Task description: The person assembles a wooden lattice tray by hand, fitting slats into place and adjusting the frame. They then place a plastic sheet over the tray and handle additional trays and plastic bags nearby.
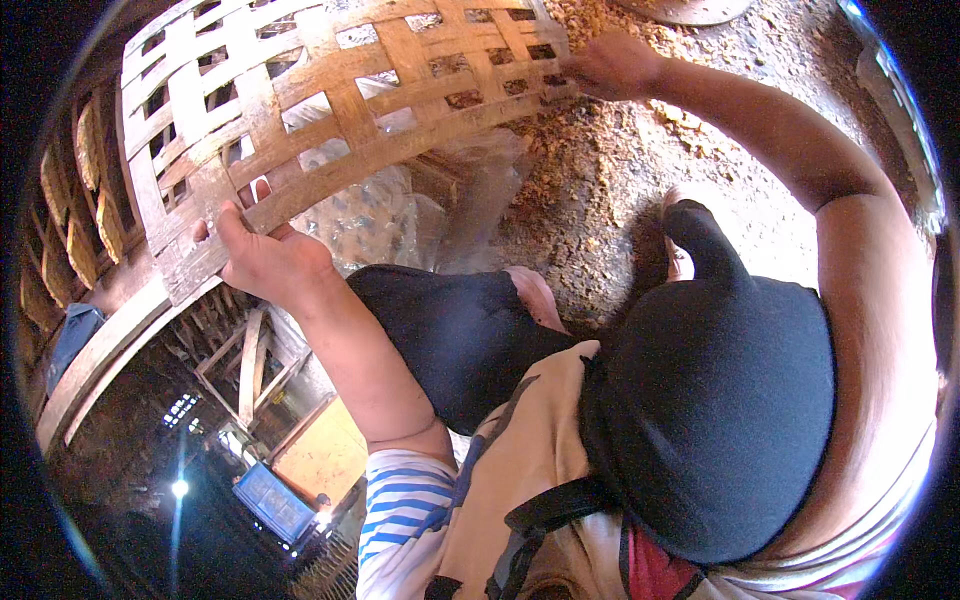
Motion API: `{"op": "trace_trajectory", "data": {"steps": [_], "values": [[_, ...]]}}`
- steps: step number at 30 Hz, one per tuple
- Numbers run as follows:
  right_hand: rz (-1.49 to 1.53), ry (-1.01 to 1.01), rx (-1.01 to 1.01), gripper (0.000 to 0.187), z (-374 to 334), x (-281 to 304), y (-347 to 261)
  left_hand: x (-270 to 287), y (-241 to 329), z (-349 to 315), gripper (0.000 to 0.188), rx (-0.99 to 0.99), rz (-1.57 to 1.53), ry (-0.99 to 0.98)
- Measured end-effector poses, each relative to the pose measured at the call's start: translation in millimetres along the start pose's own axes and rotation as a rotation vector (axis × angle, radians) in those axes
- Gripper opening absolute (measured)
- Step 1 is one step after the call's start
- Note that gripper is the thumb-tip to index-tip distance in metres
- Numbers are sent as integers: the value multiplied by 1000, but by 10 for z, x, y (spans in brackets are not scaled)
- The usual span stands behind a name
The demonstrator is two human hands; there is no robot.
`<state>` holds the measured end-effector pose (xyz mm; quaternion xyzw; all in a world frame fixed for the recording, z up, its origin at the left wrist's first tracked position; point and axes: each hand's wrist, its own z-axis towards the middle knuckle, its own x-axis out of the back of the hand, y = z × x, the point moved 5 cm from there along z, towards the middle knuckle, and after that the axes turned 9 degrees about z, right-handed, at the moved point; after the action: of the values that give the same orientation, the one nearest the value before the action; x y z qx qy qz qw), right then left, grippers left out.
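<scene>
One woven slatted panel is stretching between a left hand, clamping its near corner, and a right hand, gripping the same edge's other end, well apart. Clear plastic is showing between the hands; crumb-strewn ground is spreading near the right.

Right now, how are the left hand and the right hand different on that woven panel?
The left hand is near the woven panel's lower left corner; the right hand is at its right end.
The left hand sits lower in the picture, the right hand higher.
The left hand looks bigger here, the right hand smaller.
Both are bare and grip the same panel.
</scene>
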<state>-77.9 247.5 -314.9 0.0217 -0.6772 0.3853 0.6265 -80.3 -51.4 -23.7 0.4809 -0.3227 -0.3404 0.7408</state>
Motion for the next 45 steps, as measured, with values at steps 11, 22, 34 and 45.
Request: {"op": "trace_trajectory", "data": {"steps": [11, 22, 34, 45], "values": [[162, 32, 194, 22, 322, 559, -352, -95, 107, -39, 36, -313, 238, -87], [-155, -219, 130, 22, 470, 227, -331, -226, 271, -165, 32, -363, 137, -79], [164, -115, 101, 18, 431, 142, -81, -196, 296, -168, 33, -506, 223, -93], [607, 24, 30, 16, 258, 538, -338, -211, 269, -195, 38, -452, 195, -59]]}}
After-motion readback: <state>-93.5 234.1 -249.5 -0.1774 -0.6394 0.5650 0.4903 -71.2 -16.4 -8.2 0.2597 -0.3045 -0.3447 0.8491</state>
